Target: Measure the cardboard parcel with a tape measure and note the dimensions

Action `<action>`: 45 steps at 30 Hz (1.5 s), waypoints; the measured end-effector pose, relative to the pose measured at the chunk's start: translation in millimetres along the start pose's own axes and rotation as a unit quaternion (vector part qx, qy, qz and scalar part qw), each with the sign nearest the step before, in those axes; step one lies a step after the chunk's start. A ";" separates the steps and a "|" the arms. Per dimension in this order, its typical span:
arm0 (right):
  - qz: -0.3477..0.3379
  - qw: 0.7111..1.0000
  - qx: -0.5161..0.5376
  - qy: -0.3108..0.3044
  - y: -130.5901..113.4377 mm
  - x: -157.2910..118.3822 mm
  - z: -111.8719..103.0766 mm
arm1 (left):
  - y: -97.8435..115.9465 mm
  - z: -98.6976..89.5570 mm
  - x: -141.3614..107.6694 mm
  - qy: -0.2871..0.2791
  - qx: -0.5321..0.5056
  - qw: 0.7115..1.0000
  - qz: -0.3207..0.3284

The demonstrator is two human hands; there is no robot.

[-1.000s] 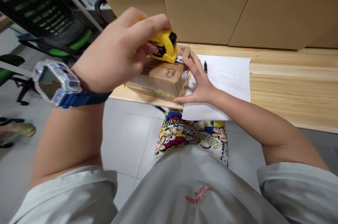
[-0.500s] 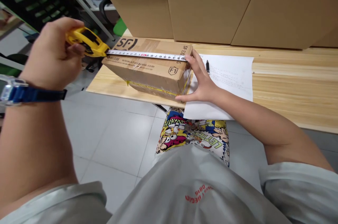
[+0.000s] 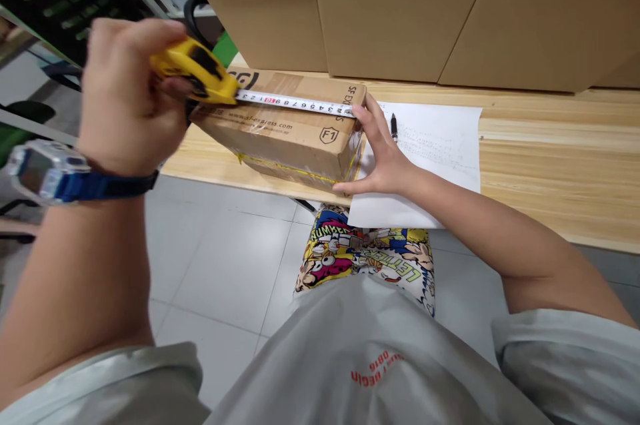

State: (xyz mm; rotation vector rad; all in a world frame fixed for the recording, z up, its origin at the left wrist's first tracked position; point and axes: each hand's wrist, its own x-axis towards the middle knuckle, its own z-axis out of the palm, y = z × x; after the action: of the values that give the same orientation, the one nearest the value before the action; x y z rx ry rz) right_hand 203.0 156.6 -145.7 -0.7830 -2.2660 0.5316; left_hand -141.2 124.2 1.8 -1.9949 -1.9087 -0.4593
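My left hand (image 3: 135, 88), with a blue-strapped watch at the wrist, is closed around a yellow tape measure (image 3: 200, 71) held over the left part of a cardboard box (image 3: 285, 135). From its mouth the white blade (image 3: 295, 103) runs out along the top of the box to the right edge. There my right hand (image 3: 385, 155) grips the box end, thumb low on the near corner and fingers at the top edge. A fingertip touches the blade's end. The box carries SF Express print, clear tape and a yellow strip along its near side.
A written paper sheet (image 3: 435, 158) with a black pen (image 3: 394, 126) on it lies right of the box on the wooden table (image 3: 550, 171). Large cardboard cartons (image 3: 400, 18) stand along the back. A black chair back (image 3: 55, 5) is at the far left.
My left hand and the tape measure have moved right over the box, and the stretch of blade showing is shorter. My right hand and the box have stayed put.
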 end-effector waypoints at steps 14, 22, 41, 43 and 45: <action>-0.043 0.995 0.089 -0.014 6.7 3.4 -32.6 | 155.6 -6.2 -30.3 0.022 -0.205 0.964 0.168; 0.168 0.976 -0.127 0.060 16.2 5.8 -78.3 | 169.4 7.9 -35.7 0.107 -0.281 0.943 0.143; 0.300 0.907 0.289 0.071 32.5 7.0 -76.5 | 186.0 13.8 -38.0 0.176 -0.351 0.915 0.093; 0.309 0.901 0.295 0.079 37.5 6.6 -76.8 | 186.9 11.5 -38.6 0.174 -0.350 0.917 0.083; 0.329 0.896 0.296 0.039 40.6 5.8 -78.2 | 187.2 10.4 -39.0 0.178 -0.349 0.916 0.082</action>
State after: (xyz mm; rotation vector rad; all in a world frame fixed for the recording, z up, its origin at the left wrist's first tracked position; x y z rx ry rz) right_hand 270.5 202.1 -111.7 -1.1962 -1.5654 1.3898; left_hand 44.1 87.1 -29.4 -2.2285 -1.4416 -1.5089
